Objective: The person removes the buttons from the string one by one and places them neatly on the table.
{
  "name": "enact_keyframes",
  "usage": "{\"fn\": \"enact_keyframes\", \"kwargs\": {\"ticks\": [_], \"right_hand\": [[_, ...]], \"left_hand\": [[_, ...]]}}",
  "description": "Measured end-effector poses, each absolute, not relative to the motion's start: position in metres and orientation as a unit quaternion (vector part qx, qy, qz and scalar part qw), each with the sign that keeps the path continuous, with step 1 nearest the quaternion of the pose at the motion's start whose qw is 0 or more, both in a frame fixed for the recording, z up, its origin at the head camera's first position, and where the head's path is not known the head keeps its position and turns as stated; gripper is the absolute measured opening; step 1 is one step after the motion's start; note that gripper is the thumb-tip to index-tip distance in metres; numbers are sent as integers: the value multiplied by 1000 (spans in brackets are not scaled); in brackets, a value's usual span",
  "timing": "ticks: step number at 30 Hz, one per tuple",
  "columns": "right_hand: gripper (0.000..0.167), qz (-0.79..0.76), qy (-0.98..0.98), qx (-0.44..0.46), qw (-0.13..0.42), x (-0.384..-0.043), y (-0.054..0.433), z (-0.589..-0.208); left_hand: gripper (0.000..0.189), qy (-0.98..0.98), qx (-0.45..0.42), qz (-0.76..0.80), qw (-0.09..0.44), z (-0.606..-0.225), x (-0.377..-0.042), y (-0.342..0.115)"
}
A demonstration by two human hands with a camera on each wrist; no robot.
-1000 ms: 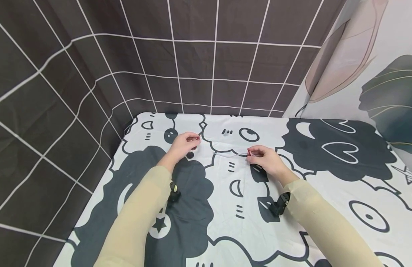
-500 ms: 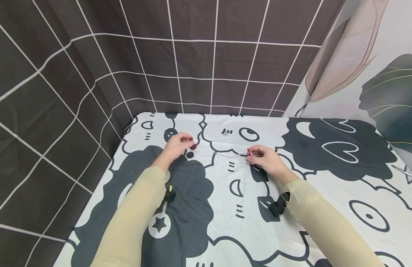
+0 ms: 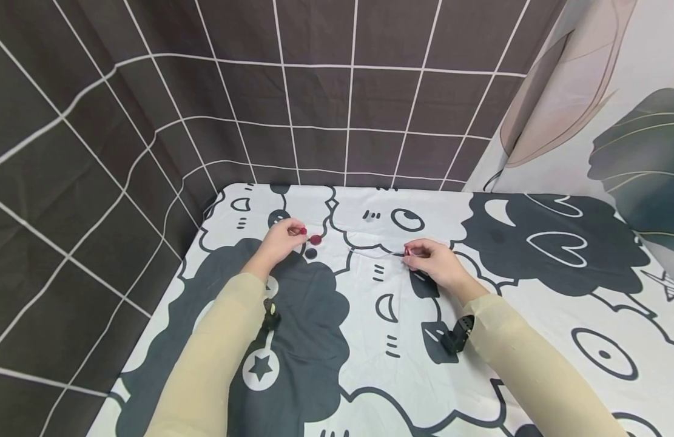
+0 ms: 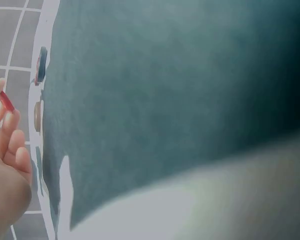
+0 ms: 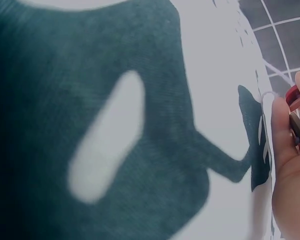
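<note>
In the head view, my left hand [image 3: 281, 244] pinches a small red disc [image 3: 303, 231] between thumb and fingertips, just above the cloth. A darker red disc [image 3: 315, 240] lies on the cloth right beside those fingers. Further right, my right hand [image 3: 436, 260] pinches another small red disc [image 3: 407, 250], and a thin white string [image 3: 372, 254] runs left from it over the cloth. The right wrist view shows this red disc [image 5: 293, 95] with a brown disc [image 5: 299, 131] at the same fingers. Whether the string passes through them is hidden.
A black-and-white cartoon cloth [image 3: 364, 376] covers the surface. A dark gridded curtain [image 3: 320, 97] stands behind and along the left. At the right hangs a leaf-print cloth [image 3: 642, 139]. In the left wrist view, a dark disc [image 4: 42, 65] and a brown disc [image 4: 37, 117] show at the cloth's edge.
My left hand has drawn left and slightly nearer with its red disc. The darker red disc on the cloth has come into view beside it. The right hand has stayed nearly still.
</note>
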State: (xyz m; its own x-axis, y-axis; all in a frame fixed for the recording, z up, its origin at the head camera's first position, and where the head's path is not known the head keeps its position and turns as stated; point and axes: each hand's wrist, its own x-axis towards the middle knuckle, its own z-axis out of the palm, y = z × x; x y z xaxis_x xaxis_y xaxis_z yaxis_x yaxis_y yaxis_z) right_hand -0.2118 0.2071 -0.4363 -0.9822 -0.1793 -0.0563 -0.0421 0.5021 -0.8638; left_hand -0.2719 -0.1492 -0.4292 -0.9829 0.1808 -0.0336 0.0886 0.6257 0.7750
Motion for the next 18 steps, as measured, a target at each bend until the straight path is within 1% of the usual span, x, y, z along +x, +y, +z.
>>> {"fn": "enact_keyframes", "kwargs": {"ticks": [9,18], "right_hand": [[41,-512,853,-65,74,-211,205,-438],[39,-502,860,-65,66,-213,205,-440]], "left_hand": [[33,921,97,373,59,-426,-268,-156],[25,945,129,296,46,-426,-268,-156]]}}
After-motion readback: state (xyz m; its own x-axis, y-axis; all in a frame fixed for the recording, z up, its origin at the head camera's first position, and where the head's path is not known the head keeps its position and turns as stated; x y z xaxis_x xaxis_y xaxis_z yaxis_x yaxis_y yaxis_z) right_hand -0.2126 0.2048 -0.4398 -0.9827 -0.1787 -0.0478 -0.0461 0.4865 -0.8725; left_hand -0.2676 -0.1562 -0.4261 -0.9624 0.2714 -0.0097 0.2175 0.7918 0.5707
